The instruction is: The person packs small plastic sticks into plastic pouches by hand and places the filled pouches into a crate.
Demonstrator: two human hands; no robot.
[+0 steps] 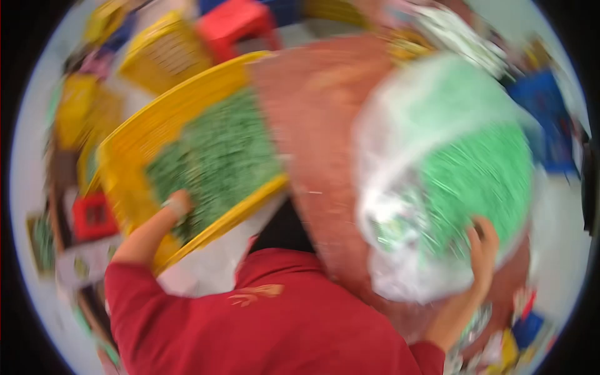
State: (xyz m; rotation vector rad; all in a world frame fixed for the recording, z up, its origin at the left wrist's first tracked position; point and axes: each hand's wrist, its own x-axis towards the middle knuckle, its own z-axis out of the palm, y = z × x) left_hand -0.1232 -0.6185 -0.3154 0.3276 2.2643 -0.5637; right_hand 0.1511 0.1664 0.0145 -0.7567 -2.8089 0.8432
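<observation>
My left hand (180, 203) reaches into a yellow plastic crate (134, 140), against a pile of small green pieces (228, 140). Its fingers are hidden or smeared, so its grip cannot be made out. On the right, my right hand (482, 240) is at the lower edge of a large clear plastic bag (400, 100) that holds brighter green pieces (481, 175). Its fingers are loosely bent with a gap between them, and nothing shows in them. Blur keeps the exact kind of the green pieces from showing.
The bag rests on a reddish-brown tabletop (312, 125), whose edge meets the crate. Beyond the crate are a red stool (234, 25) and another yellow crate (164, 53). A blue container (544, 119) stands at right. Mixed items lie at lower right.
</observation>
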